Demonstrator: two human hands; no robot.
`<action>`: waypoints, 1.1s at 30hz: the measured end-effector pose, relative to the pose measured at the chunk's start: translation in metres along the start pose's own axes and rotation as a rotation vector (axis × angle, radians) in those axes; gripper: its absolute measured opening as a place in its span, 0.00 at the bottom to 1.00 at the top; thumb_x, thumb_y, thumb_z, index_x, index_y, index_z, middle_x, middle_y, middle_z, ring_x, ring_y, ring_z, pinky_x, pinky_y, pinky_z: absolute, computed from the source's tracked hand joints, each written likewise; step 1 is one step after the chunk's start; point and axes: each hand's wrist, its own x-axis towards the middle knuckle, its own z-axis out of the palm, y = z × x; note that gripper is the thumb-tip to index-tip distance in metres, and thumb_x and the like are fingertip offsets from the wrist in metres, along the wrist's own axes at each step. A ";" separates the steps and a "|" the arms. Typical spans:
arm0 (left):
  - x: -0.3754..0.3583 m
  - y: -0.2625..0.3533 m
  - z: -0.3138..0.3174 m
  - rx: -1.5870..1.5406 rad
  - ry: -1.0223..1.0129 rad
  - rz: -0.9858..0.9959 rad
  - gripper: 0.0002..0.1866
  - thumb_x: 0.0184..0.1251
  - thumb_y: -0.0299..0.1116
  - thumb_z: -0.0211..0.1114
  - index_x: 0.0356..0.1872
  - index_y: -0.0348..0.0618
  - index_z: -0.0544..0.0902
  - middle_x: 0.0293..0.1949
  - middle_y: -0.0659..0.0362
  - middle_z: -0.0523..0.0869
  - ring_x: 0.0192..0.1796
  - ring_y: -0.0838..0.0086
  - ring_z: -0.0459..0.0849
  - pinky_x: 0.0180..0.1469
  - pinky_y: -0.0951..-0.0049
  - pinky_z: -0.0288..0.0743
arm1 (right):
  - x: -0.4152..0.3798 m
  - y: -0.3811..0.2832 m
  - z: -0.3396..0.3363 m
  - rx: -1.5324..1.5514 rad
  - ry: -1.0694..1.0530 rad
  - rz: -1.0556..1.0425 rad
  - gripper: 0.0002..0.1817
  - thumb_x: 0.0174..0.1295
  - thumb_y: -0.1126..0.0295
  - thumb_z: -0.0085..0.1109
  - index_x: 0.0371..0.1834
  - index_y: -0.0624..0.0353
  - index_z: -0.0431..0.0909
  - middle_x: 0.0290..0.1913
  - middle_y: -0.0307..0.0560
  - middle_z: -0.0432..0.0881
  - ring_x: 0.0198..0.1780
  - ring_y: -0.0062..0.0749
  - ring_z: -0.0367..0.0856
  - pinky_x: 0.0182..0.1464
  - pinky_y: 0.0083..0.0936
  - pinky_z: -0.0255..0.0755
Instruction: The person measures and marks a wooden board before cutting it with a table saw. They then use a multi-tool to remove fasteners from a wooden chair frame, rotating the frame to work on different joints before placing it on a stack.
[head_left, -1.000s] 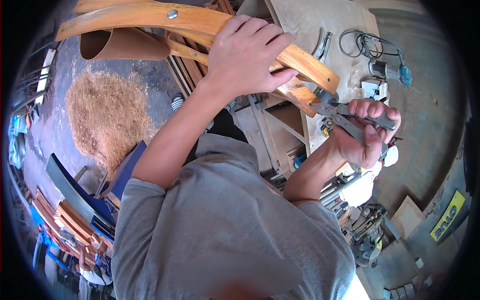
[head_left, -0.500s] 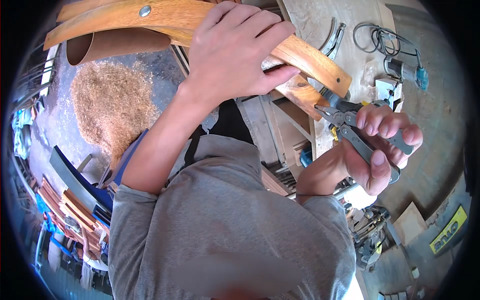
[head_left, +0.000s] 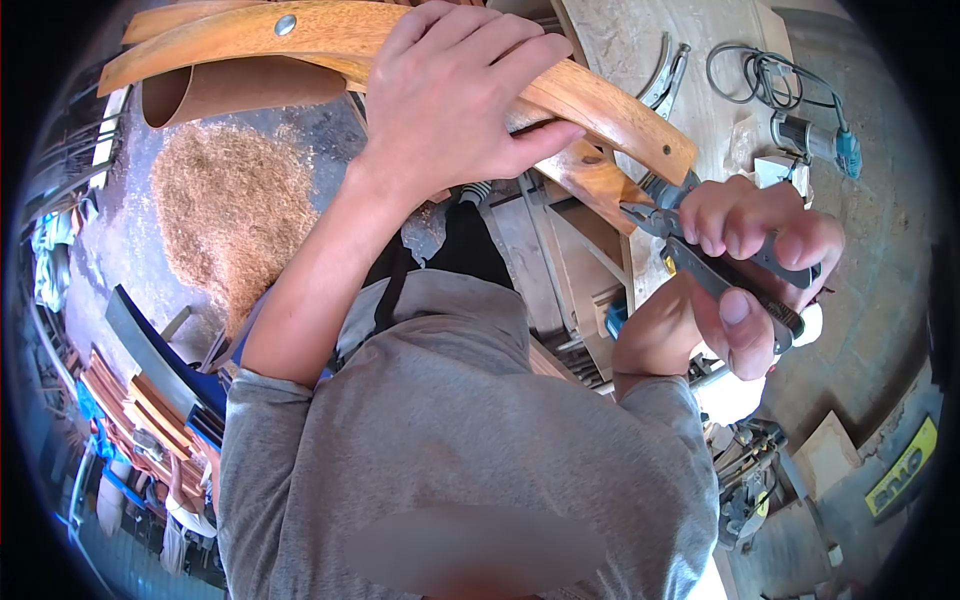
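My left hand (head_left: 455, 95) is wrapped over a curved, varnished wooden piece (head_left: 610, 110) with a round metal stud near its left part and a small dark hole near its right end. Below it is a second wooden bar (head_left: 590, 185), partly hidden by my hand. My right hand (head_left: 750, 260) grips a grey multitool (head_left: 720, 275) by its two handles. Its plier jaws point left and meet the end of the lower bar; whether they clamp anything there I cannot make out. A rolled brown sheet (head_left: 250, 88) shows under the curved wood.
Locking pliers (head_left: 668, 80) and a corded power tool (head_left: 815, 140) lie on the workbench (head_left: 625, 30) beyond. A heap of wood shavings (head_left: 230, 200) covers the floor at left. Stacked wood strips (head_left: 150, 410) and another person (head_left: 190, 510) are at lower left.
The multitool has turned slightly, its handles appear closer together, and my right hand has shifted a little. My left hand and the wood have moved slightly left in view.
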 end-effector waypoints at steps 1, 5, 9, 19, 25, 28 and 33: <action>0.000 0.000 0.001 -0.002 0.034 0.008 0.21 0.55 0.51 0.72 0.44 0.48 0.87 0.41 0.56 0.90 0.39 0.65 0.89 0.40 0.66 0.81 | 0.002 0.001 -0.003 0.042 -0.034 -0.002 0.23 0.50 0.70 0.62 0.49 0.49 0.64 0.38 0.45 0.67 0.34 0.32 0.68 0.37 0.35 0.66; 0.003 0.008 -0.007 0.128 0.014 0.020 0.24 0.50 0.56 0.73 0.46 0.55 0.87 0.42 0.64 0.88 0.45 0.69 0.86 0.50 0.66 0.75 | 0.017 -0.016 -0.031 0.059 -0.204 -0.055 0.22 0.50 0.70 0.61 0.48 0.48 0.64 0.38 0.44 0.67 0.34 0.32 0.68 0.36 0.34 0.66; 0.006 0.013 -0.012 0.203 -0.031 0.013 0.26 0.49 0.59 0.73 0.46 0.57 0.88 0.43 0.67 0.88 0.48 0.70 0.85 0.55 0.66 0.72 | 0.019 -0.033 -0.042 0.077 -0.131 -0.136 0.29 0.50 0.69 0.61 0.59 0.49 0.67 0.44 0.47 0.71 0.39 0.36 0.71 0.41 0.35 0.69; 0.003 0.005 -0.006 0.146 -0.012 0.001 0.26 0.50 0.59 0.74 0.46 0.54 0.88 0.43 0.65 0.88 0.47 0.69 0.84 0.55 0.66 0.72 | -0.009 -0.028 -0.047 0.128 0.030 -0.124 0.36 0.53 0.72 0.60 0.69 0.59 0.62 0.49 0.56 0.72 0.46 0.42 0.75 0.48 0.41 0.74; 0.006 0.006 -0.006 0.139 -0.004 0.017 0.27 0.49 0.58 0.74 0.46 0.53 0.88 0.44 0.64 0.88 0.47 0.68 0.84 0.55 0.65 0.72 | -0.053 0.001 -0.019 -0.329 0.433 0.258 0.26 0.47 0.80 0.60 0.55 0.65 0.75 0.37 0.42 0.76 0.36 0.26 0.74 0.40 0.22 0.71; 0.008 0.008 -0.010 0.132 -0.016 0.007 0.27 0.49 0.57 0.75 0.46 0.52 0.88 0.44 0.63 0.88 0.47 0.67 0.84 0.55 0.65 0.72 | -0.070 0.021 -0.005 -0.681 0.355 0.311 0.26 0.45 0.86 0.56 0.51 0.58 0.80 0.35 0.39 0.75 0.34 0.23 0.73 0.37 0.20 0.69; 0.011 0.011 -0.011 0.126 -0.011 0.007 0.26 0.49 0.56 0.75 0.46 0.51 0.88 0.43 0.63 0.88 0.47 0.67 0.84 0.55 0.64 0.72 | -0.086 0.028 0.025 -0.727 0.392 0.477 0.33 0.45 0.86 0.56 0.60 0.57 0.79 0.48 0.46 0.83 0.39 0.28 0.79 0.42 0.22 0.75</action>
